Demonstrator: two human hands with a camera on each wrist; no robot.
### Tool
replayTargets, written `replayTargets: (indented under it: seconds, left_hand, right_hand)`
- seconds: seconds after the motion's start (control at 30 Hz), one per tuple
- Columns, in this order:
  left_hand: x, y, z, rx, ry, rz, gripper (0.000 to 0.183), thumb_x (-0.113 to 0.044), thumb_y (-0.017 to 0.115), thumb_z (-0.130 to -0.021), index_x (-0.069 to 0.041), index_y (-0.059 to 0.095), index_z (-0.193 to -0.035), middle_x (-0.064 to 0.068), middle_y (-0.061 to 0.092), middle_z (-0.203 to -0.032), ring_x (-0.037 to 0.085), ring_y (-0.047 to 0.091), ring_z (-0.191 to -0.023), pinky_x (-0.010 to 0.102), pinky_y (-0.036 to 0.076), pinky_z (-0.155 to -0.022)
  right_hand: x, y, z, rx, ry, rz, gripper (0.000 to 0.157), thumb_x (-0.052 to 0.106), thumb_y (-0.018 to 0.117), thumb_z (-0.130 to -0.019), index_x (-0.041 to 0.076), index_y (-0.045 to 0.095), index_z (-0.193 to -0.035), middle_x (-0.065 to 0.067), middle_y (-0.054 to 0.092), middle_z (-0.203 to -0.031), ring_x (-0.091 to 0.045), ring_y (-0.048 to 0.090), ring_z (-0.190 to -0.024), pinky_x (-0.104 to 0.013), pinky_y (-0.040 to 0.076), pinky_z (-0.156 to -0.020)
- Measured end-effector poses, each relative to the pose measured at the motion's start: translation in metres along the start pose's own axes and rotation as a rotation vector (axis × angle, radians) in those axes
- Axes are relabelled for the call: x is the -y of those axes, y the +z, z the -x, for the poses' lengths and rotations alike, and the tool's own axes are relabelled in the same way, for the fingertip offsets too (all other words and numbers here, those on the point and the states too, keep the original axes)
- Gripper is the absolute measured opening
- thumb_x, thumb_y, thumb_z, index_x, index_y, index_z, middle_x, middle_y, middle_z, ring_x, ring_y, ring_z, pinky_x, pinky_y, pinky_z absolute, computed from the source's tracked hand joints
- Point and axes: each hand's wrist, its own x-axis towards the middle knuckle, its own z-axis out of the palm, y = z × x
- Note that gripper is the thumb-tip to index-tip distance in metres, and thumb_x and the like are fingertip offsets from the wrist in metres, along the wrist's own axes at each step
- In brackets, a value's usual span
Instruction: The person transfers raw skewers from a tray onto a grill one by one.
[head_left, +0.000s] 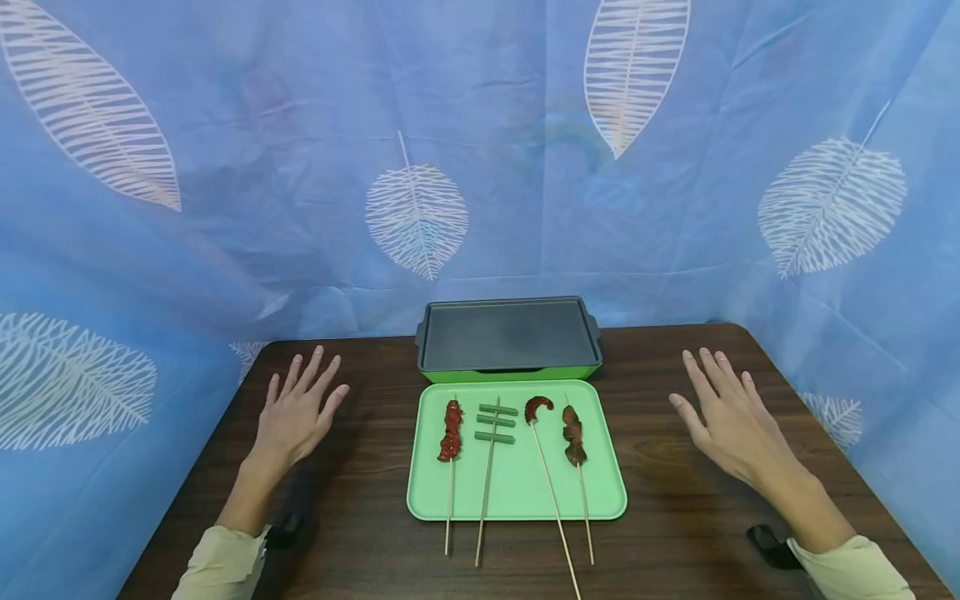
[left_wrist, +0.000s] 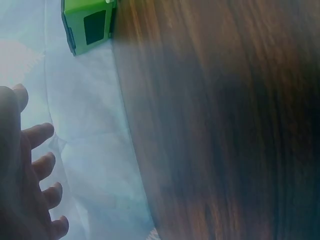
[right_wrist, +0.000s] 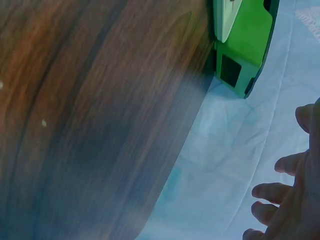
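Two hands: the left hand [head_left: 298, 417] and the right hand [head_left: 735, 429] are both spread, fingers apart, with nothing in them; each is well apart from the food, and I cannot tell whether either touches the desk [head_left: 360, 483].
Four skewers: all lie side by side on the green tray [head_left: 517, 496], food at the far end, bare sticks reaching past the near rim.
Red-meat skewer [head_left: 450, 433]: leftmost; a pull on the stick could slide it across the smooth tray.
Green-bean skewer [head_left: 495, 422]: three crosswise pieces on a thin stick; they could swivel or catch the neighbouring food if it were lifted at a slant.
Curled skewer [head_left: 530, 409]: food only at the tip, its stick running out of the head view; the overhang could be knocked by a sleeve, and the end weight could make it roll in a loose grip.
Brown-meat skewer [head_left: 573, 435]: rightmost, near the curled one; crossed sticks are a risk if both are nudged.
Grill [head_left: 510, 333]: just behind the tray; pushing the tray forward could shove it towards the cloth [head_left: 315, 208].
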Motion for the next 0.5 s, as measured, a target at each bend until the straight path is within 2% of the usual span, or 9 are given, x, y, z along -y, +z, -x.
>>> replayTargets:
  seconds: [0.27,0.5]
  left_hand:
    - [-0.002,-0.002,0.003,0.0,0.008,0.018,0.067,-0.053,0.039,-0.109,-0.02,0.025,-0.165,0.011,0.007,-0.172,0.041,0.003,-0.156,0.069,0.002,-0.118]
    - [-0.006,-0.002,0.008,-0.021,0.019,0.014,0.066,-0.053,0.04,-0.109,-0.021,0.027,-0.165,0.013,0.011,-0.172,0.04,0.004,-0.156,0.07,0.005,-0.118]
  right_hand:
    - [0.007,0.0,0.004,-0.022,-0.015,-0.002,0.074,0.034,0.053,-0.108,0.007,0.015,-0.166,-0.032,0.018,-0.165,-0.046,0.009,-0.154,-0.066,0.001,-0.119]
    - [0.012,-0.005,0.011,-0.047,-0.012,-0.003,0.073,0.033,0.054,-0.108,0.008,0.016,-0.166,-0.031,0.021,-0.164,-0.045,0.012,-0.154,-0.067,0.003,-0.119]
